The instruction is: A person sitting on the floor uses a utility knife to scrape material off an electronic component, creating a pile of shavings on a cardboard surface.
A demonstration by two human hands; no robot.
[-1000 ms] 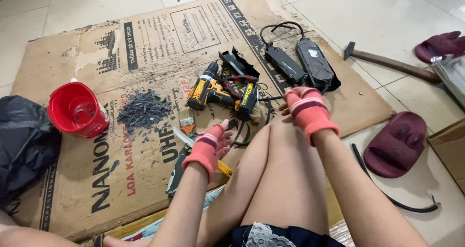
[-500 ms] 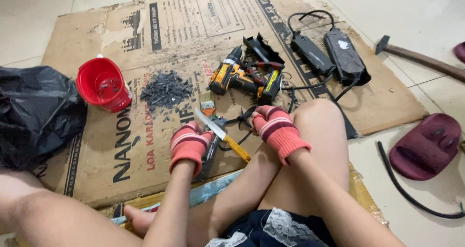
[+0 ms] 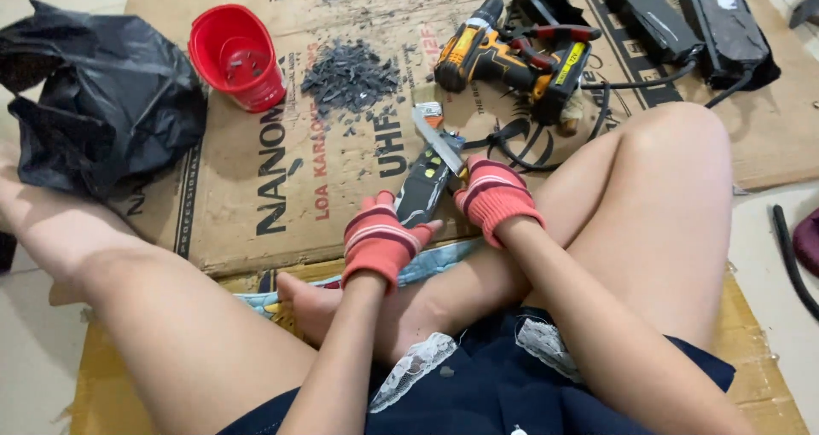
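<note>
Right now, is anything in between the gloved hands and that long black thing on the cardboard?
Nothing visible is. The left hand already rests against the long black device, and the right hand grips a utility knife whose blade lies over its top end. The cordless drill lies farther off.

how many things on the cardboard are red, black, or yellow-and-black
red: 1, the bucket
black: 3, the bag and two adapter boxes
yellow-and-black: 1, the drill
total: 5
The left hand and right hand both grip a dark unit, with a blade over it.
</note>
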